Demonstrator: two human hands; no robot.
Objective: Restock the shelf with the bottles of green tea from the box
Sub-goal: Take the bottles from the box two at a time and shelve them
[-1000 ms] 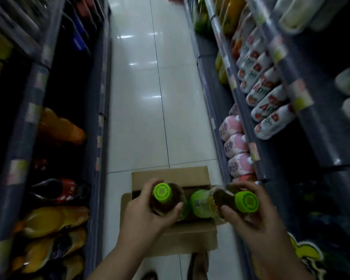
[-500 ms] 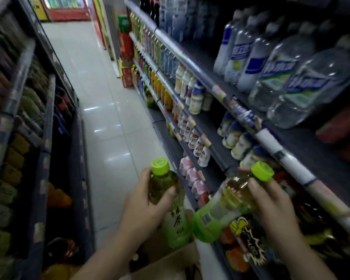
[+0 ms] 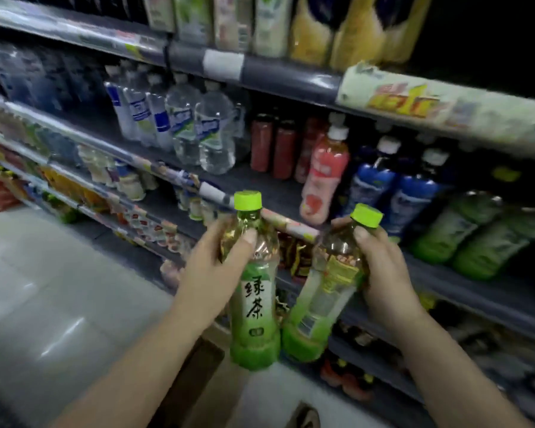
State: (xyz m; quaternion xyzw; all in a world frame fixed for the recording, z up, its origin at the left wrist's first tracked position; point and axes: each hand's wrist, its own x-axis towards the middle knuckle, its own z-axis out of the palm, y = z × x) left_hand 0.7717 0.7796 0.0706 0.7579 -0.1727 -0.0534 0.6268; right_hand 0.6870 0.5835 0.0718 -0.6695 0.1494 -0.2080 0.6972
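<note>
My left hand (image 3: pixel 210 267) grips a green tea bottle (image 3: pixel 255 307) with a lime cap, held upright, its label facing me. My right hand (image 3: pixel 383 270) grips a second green tea bottle (image 3: pixel 322 301), tilted with its cap toward the upper right. The two bottles touch near their bases. Both are held in front of the shelf (image 3: pixel 464 288), whose edge lies just behind them. Green tea bottles (image 3: pixel 476 236) of the same kind stand on that shelf at the right. A corner of the cardboard box (image 3: pixel 198 375) shows below my left forearm.
Water bottles (image 3: pixel 198 134), red bottles (image 3: pixel 272 146), a pink bottle (image 3: pixel 322 177) and blue bottles (image 3: pixel 393 186) fill the same shelf. Juice cartons (image 3: pixel 322 26) stand on the shelf above. More shelves run below. White floor tiles (image 3: pixel 44 288) lie at the left.
The view has swung up from the box and aisle to face the shelf. Both hands have lifted their bottles from the box up to shelf height.
</note>
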